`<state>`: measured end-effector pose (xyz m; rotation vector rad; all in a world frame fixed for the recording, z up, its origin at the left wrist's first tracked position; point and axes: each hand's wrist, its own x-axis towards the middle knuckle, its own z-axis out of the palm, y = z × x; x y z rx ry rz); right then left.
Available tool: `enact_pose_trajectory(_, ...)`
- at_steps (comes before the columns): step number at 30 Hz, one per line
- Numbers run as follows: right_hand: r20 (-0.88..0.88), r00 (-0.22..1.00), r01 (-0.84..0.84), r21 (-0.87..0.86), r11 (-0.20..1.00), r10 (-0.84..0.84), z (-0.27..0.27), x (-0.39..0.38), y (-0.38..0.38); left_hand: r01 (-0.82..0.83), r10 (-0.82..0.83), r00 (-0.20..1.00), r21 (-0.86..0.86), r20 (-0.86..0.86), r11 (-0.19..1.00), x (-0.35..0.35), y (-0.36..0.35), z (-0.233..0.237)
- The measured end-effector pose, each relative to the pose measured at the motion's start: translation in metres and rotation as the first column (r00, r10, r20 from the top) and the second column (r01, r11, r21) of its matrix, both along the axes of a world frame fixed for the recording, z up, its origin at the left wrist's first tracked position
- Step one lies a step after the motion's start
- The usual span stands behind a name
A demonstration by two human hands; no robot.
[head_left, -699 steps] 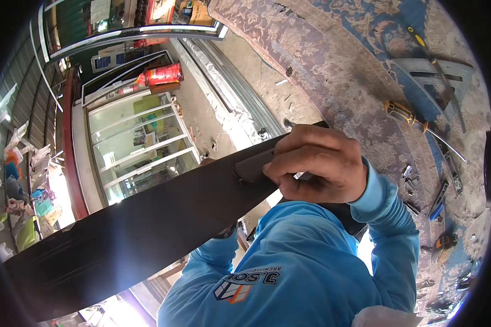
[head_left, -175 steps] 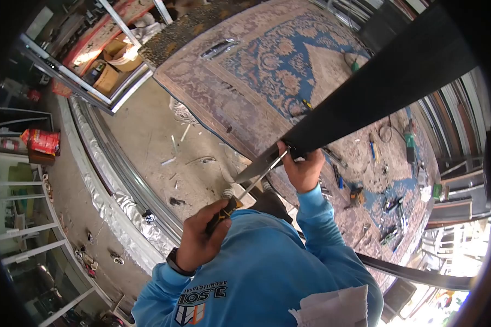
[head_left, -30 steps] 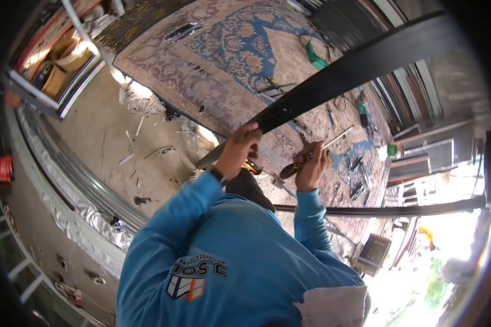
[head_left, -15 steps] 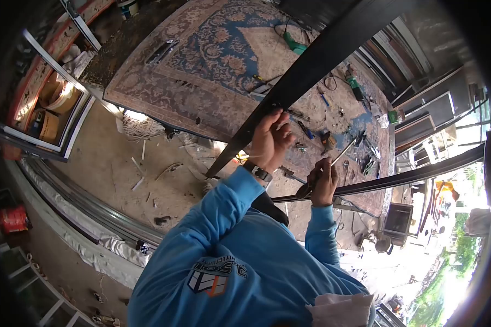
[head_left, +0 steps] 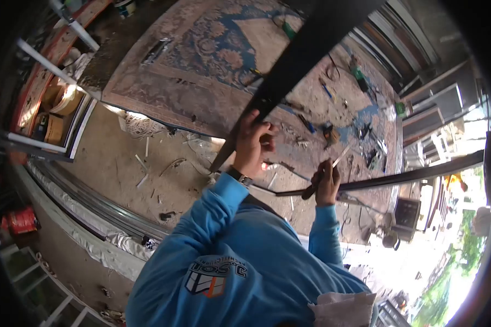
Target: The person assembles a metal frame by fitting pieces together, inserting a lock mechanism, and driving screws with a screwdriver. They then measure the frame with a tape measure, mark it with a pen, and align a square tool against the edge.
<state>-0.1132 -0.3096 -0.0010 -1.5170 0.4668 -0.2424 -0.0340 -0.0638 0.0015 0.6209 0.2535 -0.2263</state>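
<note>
A long dark metal profile (head_left: 305, 54) slants from the upper right down to the floor in front of me. My left hand (head_left: 251, 146), a watch on its wrist, is at its lower part. The thumb side touches the profile and the other fingers curl in. In my right hand (head_left: 326, 184) is a screwdriver (head_left: 341, 156), its dark handle in my fist and its thin shaft pointing up and right. Another dark metal bar (head_left: 409, 178) runs behind that hand toward the right.
A patterned carpet (head_left: 147, 87) carries a green power tool (head_left: 359, 75), pliers and other scattered tools. Cord (head_left: 142, 125) lies in a heap by its edge. Metal lengths (head_left: 93, 199) lie at lower left, near a red container (head_left: 21, 219). Framed panels (head_left: 439, 109) lean at right.
My left hand has shifted left and slightly down along the dark profile. The profile sits lower and further left in view. My right hand stays nearly in place with the screwdriver.
</note>
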Motion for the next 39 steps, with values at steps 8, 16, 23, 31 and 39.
enact_pose_trajectory(8, -0.11, 0.994, -0.068, -0.684, 0.726, -0.012, -0.128, 0.051, -0.094, -0.374, -0.392, 0.814, 0.903, 0.429, 0.212, -0.009, 0.025, -0.084)
enact_pose_trajectory(16, -0.353, 0.926, -0.376, -0.893, 0.246, 0.132, -0.201, 0.13, -0.133, -0.006, -0.024, 0.98, 0.154, 0.197, 0.988, -0.012, -0.003, -0.004)
enact_pose_trajectory(23, -0.491, 0.855, -0.517, -0.834, 0.193, 0.171, -0.193, 0.149, -0.148, 0.076, -0.22, 0.94, 0.47, 0.26, 0.879, 0.005, 0.028, -0.017)
enact_pose_trajectory(31, -0.205, 0.952, -0.252, -0.105, 0.962, 0.227, -0.13, 0.037, -0.052, 0.1, -0.669, 0.614, 0.799, 0.419, 0.592, 0.014, 0.082, -0.01)
enact_pose_trajectory(39, -0.191, 0.92, -0.283, 0.279, 0.917, 0.342, 0.003, 0.007, 0.191, 0.152, -0.657, 0.405, 0.662, 0.636, 0.734, 0.052, 0.125, -0.021)
